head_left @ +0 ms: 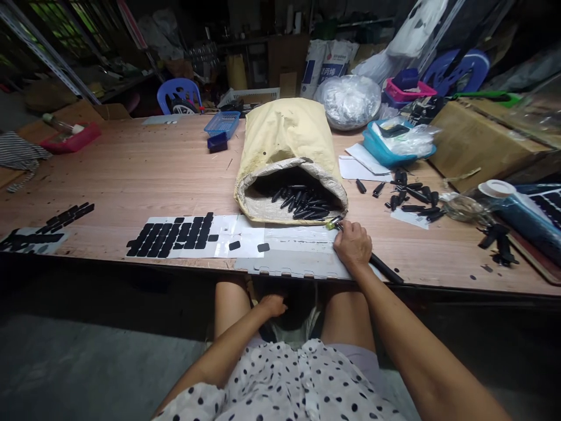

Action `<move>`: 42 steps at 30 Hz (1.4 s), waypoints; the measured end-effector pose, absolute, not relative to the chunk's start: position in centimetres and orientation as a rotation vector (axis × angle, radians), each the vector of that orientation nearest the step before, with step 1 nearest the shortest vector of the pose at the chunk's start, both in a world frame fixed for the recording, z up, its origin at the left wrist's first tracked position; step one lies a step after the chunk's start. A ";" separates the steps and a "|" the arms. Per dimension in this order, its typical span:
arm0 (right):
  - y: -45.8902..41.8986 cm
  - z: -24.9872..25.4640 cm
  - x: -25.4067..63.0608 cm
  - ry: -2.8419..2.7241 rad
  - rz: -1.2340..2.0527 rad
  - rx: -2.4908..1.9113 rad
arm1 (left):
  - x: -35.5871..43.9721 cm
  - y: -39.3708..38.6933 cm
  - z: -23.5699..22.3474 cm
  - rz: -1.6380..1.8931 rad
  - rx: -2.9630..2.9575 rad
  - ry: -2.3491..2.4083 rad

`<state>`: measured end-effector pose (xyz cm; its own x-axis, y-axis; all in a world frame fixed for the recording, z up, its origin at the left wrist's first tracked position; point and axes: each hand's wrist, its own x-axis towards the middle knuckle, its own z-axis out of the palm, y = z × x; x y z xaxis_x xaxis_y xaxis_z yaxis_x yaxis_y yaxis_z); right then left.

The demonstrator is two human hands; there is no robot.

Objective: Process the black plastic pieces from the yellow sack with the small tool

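My right hand (353,243) rests at the table's front edge, its fingers wrapped round a black-handled tool (386,269). The handle sticks out behind the hand, and a small yellow-green part shows by the fingertips. Just beyond lies a yellow woven sack (287,131), its mouth facing me, with many glossy black pointed pieces (304,202) inside. My left hand (274,305) is below the table edge, between my knees, over a dark open bag or bin. Its fingers look curled; what they hold, if anything, is hidden.
Rows of black rounded patches (169,237) lie on white sheets left of the sack, beside a grey plate (298,260). Loose black pieces (414,196) are scattered at right, near a turquoise basket (381,152) and a cardboard box (486,143). A blue basket (222,123) stands behind.
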<state>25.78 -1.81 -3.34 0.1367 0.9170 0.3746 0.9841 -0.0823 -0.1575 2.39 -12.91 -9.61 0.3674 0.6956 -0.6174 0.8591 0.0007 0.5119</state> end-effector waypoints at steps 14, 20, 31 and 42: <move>-2.1 -3.7 25.5 -1.815 -0.323 -2.029 | 0.7 9.6 2.2 0.724 1.755 1.962; -2.2 -3.6 25.4 -1.814 -0.303 -2.033 | 1.5 11.3 0.5 0.511 1.787 2.136; -2.0 -3.8 25.5 -1.799 -0.261 -2.032 | 1.8 0.5 0.4 0.622 2.097 1.433; -1.8 -3.1 26.1 -1.785 -0.109 -2.029 | 2.6 -1.6 -1.5 0.562 2.023 1.451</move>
